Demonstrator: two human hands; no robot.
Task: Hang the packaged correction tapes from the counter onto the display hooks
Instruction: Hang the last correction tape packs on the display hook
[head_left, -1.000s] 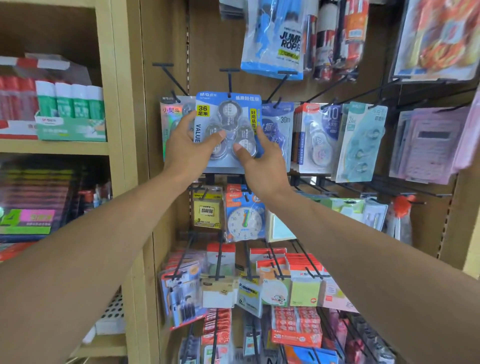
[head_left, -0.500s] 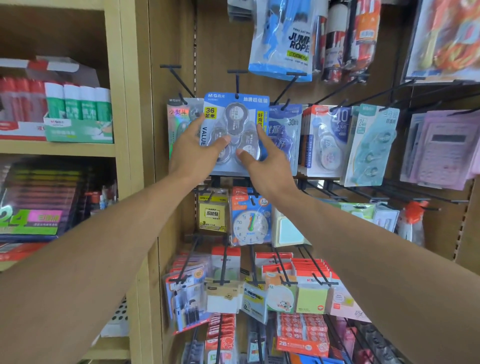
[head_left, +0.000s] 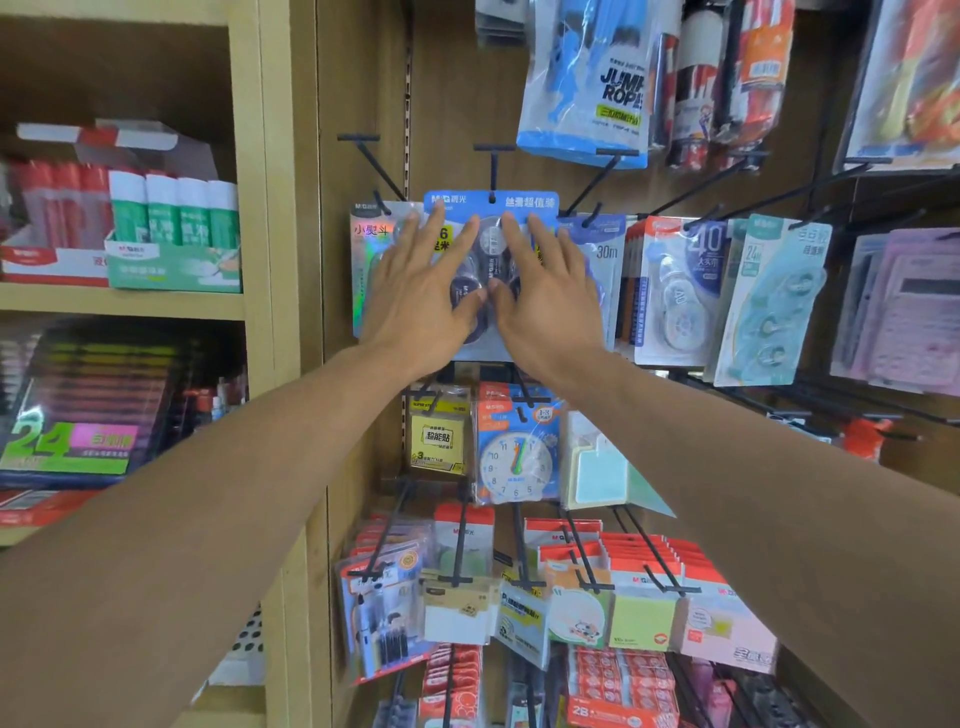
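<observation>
A blue blister pack of correction tapes (head_left: 491, 200) hangs on a black display hook (head_left: 493, 161) at the upper middle of the wooden panel. The hook passes through its hang hole. My left hand (head_left: 421, 291) lies flat on the pack's left half, fingers straight and spread. My right hand (head_left: 550, 296) lies flat on its right half in the same way. Both hands cover most of the pack's front. More correction tape packs (head_left: 675, 291) hang on the hooks to the right.
An empty hook (head_left: 374, 166) juts out at upper left. A jump rope bag (head_left: 587, 88) hangs above. Sticky notes (head_left: 644, 618) and a toy clock (head_left: 514, 457) hang below. Glue stick boxes (head_left: 171, 239) stand on the wooden shelf at left.
Both hands let go of the pack's lower edges and moved up over its front with straightened fingers. The pack slid back along the hook towards the panel.
</observation>
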